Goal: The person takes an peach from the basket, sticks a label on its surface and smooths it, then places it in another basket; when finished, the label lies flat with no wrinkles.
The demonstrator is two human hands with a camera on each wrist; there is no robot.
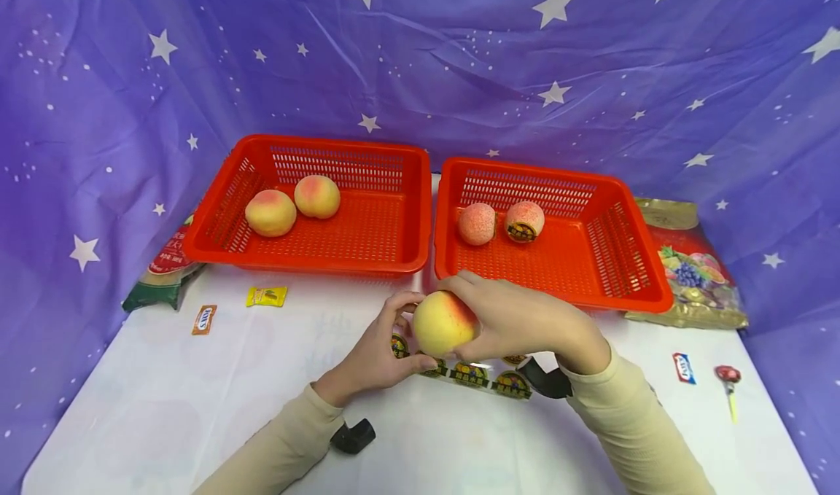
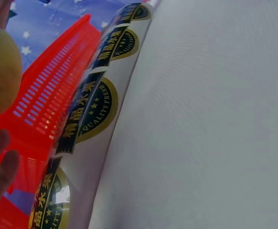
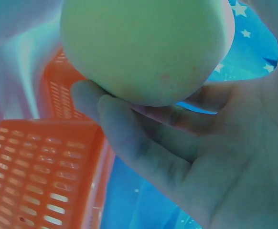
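Above the white table, my right hand [image 1: 512, 316] grips a yellow peach [image 1: 445, 325] with a red blush. Seen from the right wrist, the fingers [image 3: 139, 129] curve around the peach's underside. My left hand [image 1: 383, 349] is at the peach's left side, fingers and thumb spread and loosely bent; whether a fingertip touches the peach is unclear. A clear strip of round black-and-gold fruit stickers [image 1: 469, 373] lies below both hands, partly hidden by them. The left wrist view shows these stickers [image 2: 98, 107] close up.
Behind the hands, a left red basket [image 1: 367, 265] holds two yellow peaches; a right red basket [image 1: 590, 302] holds two pinkish-red fruits, one with a visible sticker. Snack bags [image 1: 698, 276] lie beside the baskets. Small candies [image 1: 266, 296] and a lollipop [image 1: 728, 375] lie around.
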